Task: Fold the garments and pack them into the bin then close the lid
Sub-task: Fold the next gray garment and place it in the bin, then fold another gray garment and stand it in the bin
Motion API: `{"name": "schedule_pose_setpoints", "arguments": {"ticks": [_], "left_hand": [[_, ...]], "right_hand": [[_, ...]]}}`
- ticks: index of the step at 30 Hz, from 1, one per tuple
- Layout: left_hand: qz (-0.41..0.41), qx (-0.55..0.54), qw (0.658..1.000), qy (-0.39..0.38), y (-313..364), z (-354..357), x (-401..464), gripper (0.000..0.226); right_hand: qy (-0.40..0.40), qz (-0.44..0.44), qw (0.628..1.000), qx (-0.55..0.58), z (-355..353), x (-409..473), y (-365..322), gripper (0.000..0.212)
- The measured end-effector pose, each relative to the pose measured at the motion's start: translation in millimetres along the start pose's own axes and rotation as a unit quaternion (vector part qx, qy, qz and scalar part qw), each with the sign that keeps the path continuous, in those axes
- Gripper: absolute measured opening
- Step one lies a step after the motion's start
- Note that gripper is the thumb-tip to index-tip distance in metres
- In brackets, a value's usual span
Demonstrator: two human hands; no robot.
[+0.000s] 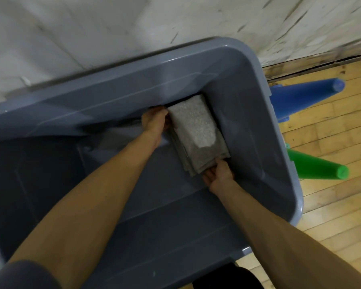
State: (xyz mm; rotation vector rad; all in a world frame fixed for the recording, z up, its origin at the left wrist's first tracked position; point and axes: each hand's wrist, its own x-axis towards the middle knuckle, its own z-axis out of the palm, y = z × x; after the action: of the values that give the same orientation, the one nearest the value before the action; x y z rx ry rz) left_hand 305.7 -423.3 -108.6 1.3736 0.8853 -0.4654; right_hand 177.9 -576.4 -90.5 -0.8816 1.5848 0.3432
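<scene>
One folded grey garment [193, 126] is what you have down in the grey plastic bin [256, 84], lying against the right-hand end wall near the far corner. It looks like a thick stack of layers, with a narrower folded part on top of a wider one; whether that is a single piece or several, you cannot tell from this view. By my reading you are at the packing step for this bundle. No lid shows anywhere in view, so closing is clearly not done, and whether more garments wait outside the bin is not visible

Your left hand [154, 119] is at the far left edge of the bundle, fingers curled down along its side so that they seem to grip or tuck that edge, though the fingertips are hidden behind the cloth. Your right hand [218, 174] is at the near corner, fingers and thumb curled onto the lower layers and holding them. Both forearms reach deep into the bin. Outside it, on the wooden floor [331, 205] to the right, a blue cone [304, 94] and a green cone [317, 167] lie on their sides
</scene>
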Motion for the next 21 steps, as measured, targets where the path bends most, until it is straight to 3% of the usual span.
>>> {"name": "schedule_pose_setpoints", "arguments": {"ticks": [3, 8, 13, 21], "left_hand": [[-0.036, 0.032, 0.999, -0.006, 5.0, -16.8, -15.5, 0.019], [-0.061, 0.093, 0.992, -0.062, 27.0, -51.4, -58.9, 0.019], [-0.038, 0.138, 0.984, -0.109, 65.5, -104.1, -117.0, 0.011], [0.025, 0.127, 0.990, -0.047, 103.2, -237.0, -195.2, 0.013]], "right_hand": [[-0.023, 0.023, 0.999, -0.037, -3.1, -17.6, 6.6, 0.030], [-0.072, 0.021, 0.994, -0.078, -0.3, -63.9, 12.1, 0.015], [-0.152, -0.010, 0.979, -0.133, 27.6, -132.5, 14.7, 0.021], [-0.261, -0.102, 0.920, -0.273, 93.4, -247.1, 60.4, 0.010]]}}
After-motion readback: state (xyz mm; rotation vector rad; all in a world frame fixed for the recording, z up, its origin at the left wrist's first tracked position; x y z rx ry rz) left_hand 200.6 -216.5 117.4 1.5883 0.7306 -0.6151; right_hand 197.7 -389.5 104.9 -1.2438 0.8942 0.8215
